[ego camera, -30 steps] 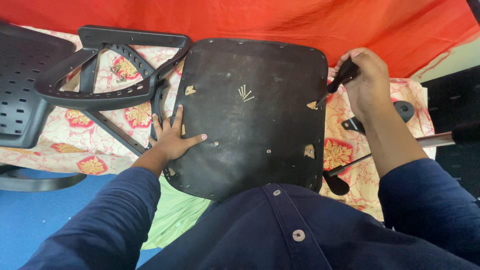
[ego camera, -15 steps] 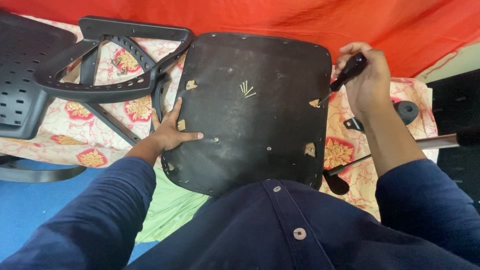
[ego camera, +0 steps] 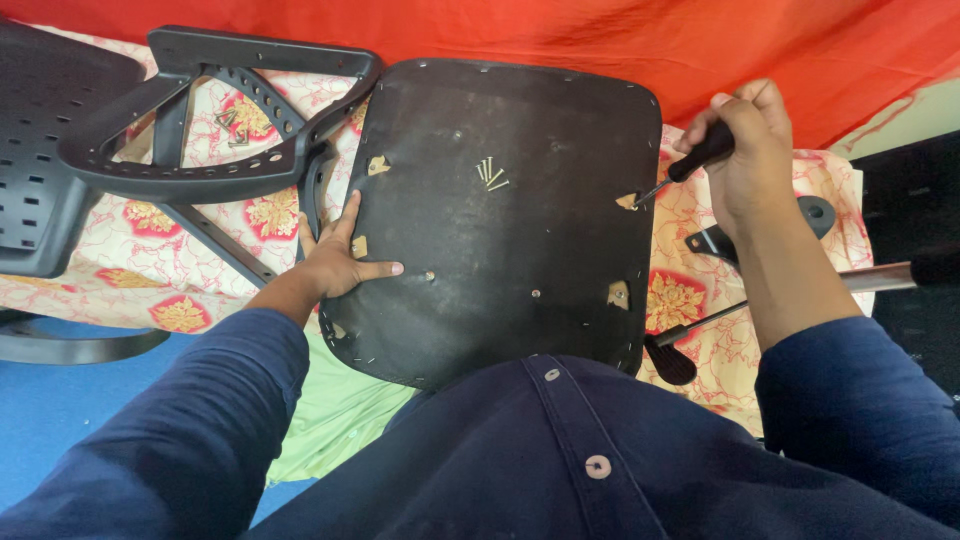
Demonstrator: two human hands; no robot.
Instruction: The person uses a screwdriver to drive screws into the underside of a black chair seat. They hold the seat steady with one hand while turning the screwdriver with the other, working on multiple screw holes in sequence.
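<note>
The right hand (ego camera: 748, 160), in the upper right of the frame, has its grip closed around a black-handled screwdriver (ego camera: 690, 165), whose tip touches the right edge of the black seat base (ego camera: 500, 260). The left hand (ego camera: 335, 262) lies flat and open on the left edge of this seat base, holding nothing. A few loose screws (ego camera: 490, 174) lie on the seat base in the centre of the frame.

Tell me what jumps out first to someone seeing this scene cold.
The big black chair seat panel lying underside-up in the middle, with a small cluster of loose screws resting on it. The right hand holds a black-handled screwdriver with its tip at a torn spot near the panel's right edge, while the left hand lies flat on the left edge. Behind runs a bright red cloth, and a black chair frame lies at upper left.
</note>
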